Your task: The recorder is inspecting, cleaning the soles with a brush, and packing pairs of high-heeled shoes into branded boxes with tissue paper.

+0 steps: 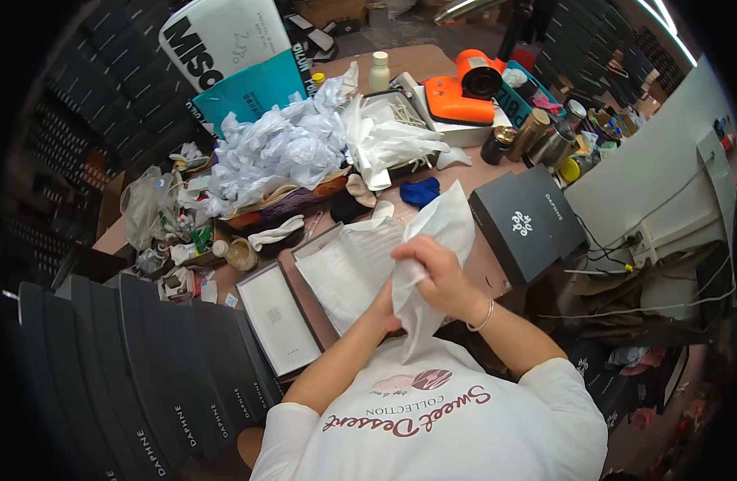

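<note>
Over the table's near edge, my right hand (pixel 437 279) is closed on a thin white sheet (pixel 451 223) that looks like soft tissue or cloth. My left hand (pixel 382 311) grips the same sheet lower down, its fingers mostly hidden behind it. One end of the sheet rises past my right hand, and the other hangs down against my shirt. Whether anything is wrapped inside cannot be made out. Just beyond my left hand lies an open box (pixel 311 303) lined with white paper (pixel 344 260). A flat pale box or lid (pixel 279 321) sits to its left.
A dark grey shoebox (pixel 529 220) stands right of my hands. Crumpled white paper (pixel 280 144) heaps up at the back left, near a blue cloth (pixel 421 192). Farther back are an orange device (pixel 458 100) and several flasks (pixel 530 132). Stacked dark boxes (pixel 152 361) fill the left.
</note>
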`<state>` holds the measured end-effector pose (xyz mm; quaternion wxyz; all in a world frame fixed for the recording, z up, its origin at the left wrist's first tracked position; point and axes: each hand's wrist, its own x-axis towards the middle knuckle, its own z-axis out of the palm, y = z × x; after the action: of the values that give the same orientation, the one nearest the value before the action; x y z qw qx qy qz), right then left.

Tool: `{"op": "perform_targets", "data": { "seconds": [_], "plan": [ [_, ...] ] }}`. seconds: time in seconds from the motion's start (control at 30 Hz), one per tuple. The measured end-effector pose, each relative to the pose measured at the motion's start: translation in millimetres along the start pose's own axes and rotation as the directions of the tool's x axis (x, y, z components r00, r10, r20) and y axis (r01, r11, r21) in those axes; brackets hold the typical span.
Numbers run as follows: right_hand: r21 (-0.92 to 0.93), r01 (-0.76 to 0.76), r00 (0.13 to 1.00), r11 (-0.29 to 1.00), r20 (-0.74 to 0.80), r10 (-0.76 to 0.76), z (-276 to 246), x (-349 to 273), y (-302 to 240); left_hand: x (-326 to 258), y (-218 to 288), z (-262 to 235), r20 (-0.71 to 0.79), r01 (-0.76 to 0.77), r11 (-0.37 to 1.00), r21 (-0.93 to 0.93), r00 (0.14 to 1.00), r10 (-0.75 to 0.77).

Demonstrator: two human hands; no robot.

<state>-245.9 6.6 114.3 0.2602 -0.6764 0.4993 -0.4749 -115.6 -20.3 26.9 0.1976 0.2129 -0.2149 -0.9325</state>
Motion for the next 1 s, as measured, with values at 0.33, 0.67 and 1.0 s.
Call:
{"op": "perform_targets", "data": {
  "seconds": [0.33,0.67,1.0],
  "plan": [
    [0.481,-0.588,0.700,0.651,0.706,0.110,39.9,-57.1,34.7,-152.4,39.4,-80.2,-0.323,0.048,0.493,0.869,0.809,0.491],
    [0.109,-0.479,0.801,0.871,0.461,0.382,142.0,-60.2,137.2,-24.1,6.9,-164.4,-0.374,0.216,0.317,0.923,0.319,0.871],
    [-0.176,-0.785,0.418,0.594,0.556,0.718,40.3,-123.4,196.3,-129.5,-62.4,-177.8,-0.444,0.489,0.273,0.829,0.276,0.852]
  ]
}}
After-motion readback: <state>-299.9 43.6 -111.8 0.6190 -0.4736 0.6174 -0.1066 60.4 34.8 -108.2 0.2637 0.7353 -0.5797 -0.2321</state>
